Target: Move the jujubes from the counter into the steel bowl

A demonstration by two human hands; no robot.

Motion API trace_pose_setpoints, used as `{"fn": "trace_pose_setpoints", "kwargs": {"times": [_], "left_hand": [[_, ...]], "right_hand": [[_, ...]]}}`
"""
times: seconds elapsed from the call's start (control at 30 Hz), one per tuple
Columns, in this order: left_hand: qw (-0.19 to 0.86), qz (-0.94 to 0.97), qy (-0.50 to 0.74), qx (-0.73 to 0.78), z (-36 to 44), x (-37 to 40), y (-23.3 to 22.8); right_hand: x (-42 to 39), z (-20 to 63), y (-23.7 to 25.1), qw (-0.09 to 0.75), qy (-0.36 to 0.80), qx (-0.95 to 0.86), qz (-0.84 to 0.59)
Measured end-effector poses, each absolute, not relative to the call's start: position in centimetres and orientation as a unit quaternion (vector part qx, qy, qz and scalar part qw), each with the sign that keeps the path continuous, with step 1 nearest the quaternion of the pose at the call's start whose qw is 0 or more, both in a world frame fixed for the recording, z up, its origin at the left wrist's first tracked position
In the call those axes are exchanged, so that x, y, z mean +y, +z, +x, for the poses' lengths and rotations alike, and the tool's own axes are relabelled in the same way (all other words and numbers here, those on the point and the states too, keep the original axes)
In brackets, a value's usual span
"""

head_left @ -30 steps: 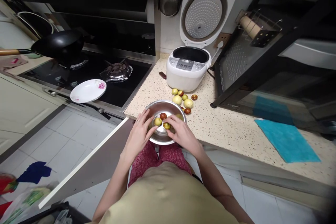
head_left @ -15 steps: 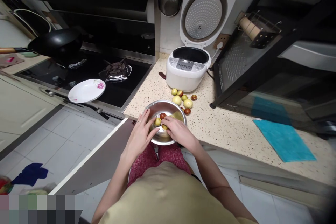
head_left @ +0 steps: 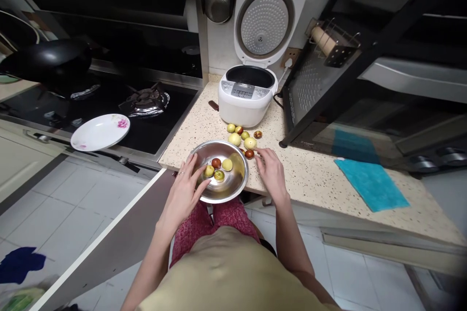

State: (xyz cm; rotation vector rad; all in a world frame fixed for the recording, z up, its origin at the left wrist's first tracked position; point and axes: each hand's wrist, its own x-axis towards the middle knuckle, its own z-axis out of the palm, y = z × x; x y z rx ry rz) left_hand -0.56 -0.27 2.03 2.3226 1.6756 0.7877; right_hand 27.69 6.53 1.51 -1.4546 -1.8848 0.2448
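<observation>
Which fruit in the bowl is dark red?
The fruit at the back left of the bowl; the other three are yellow-green.

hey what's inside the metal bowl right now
Four small fruits lie in the steel bowl: one reddish-brown, three yellow-green. The left hand covers part of the near rim.
</observation>
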Motion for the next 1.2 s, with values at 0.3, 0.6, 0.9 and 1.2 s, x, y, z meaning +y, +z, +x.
{"fn": "trace_pose_setpoints", "kwargs": {"times": [0.3,0.6,0.9,1.2], "left_hand": [[0.081,0.78,0.26,0.564,-0.5,-0.3,2.0],[0.082,0.778,0.246,0.572,-0.4,-0.4,2.1],[0.08,0.777,0.26,0.567,-0.4,-0.3,2.0],[0.077,0.78,0.246,0.569,-0.4,-0.3,2.1]], "right_hand": [[6.2,28.0,0.1,0.313,0.061,-0.755,-0.572],[6.6,28.1,-0.8,0.343,0.109,-0.741,-0.566],[6.5,28.3,-0.7,0.353,0.127,-0.733,-0.567],[5.8,25.8,3.1,0.42,0.146,-0.744,-0.499]]}}
